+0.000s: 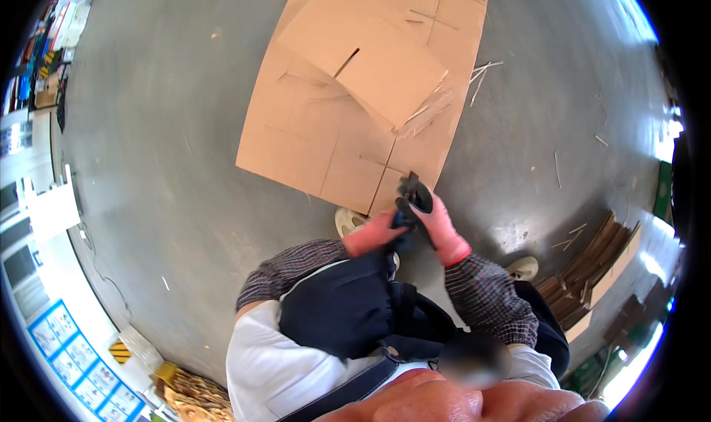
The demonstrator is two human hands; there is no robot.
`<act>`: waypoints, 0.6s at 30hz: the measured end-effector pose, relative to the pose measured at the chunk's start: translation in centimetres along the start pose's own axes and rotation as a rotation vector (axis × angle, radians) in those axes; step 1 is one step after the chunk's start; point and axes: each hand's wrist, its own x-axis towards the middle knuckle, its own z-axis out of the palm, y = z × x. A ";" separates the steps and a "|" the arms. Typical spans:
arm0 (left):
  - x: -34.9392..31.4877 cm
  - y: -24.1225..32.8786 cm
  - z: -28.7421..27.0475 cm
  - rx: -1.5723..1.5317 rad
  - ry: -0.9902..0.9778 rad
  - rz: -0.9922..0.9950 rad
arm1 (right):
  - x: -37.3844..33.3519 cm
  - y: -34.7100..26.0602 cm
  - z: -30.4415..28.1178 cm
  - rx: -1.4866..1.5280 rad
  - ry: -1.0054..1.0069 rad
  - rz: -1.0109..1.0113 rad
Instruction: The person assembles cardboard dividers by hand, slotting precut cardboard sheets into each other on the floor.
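Both my hands wear pink gloves with dark palms and meet just past my knees, over the near edge of a large flat cardboard sheet (289, 151). My right hand (437, 226) is closed around a small dark object (412, 177) whose kind I cannot make out. Against it lies my left hand (372, 231), its fingers blurred and partly hidden by the right one. A smaller cardboard piece (385, 70) with a dark slot rests askew on the large sheet. Thin torn cardboard strips (428, 113) lie at its right corner.
Cardboard scraps (480, 77) are scattered on the grey floor (163, 163) to the right. A stack of cardboard pieces (585, 281) stands at my lower right. Blue-and-white posters (85, 363) are at lower left, near a pile of brown material (196, 400). My shoe (348, 220) touches the sheet's near edge.
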 end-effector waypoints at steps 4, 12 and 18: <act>3.5 2.4 -0.5 0.256 -0.117 0.139 | -0.6 7.4 -4.0 -0.077 0.283 0.095; 8.7 -0.4 -15.3 -1.256 0.625 -0.048 | 2.6 10.6 -16.6 -0.984 0.182 0.035; 13.3 2.3 -17.2 -1.209 0.567 -0.096 | 21.9 -9.5 -12.6 0.091 -0.010 -0.062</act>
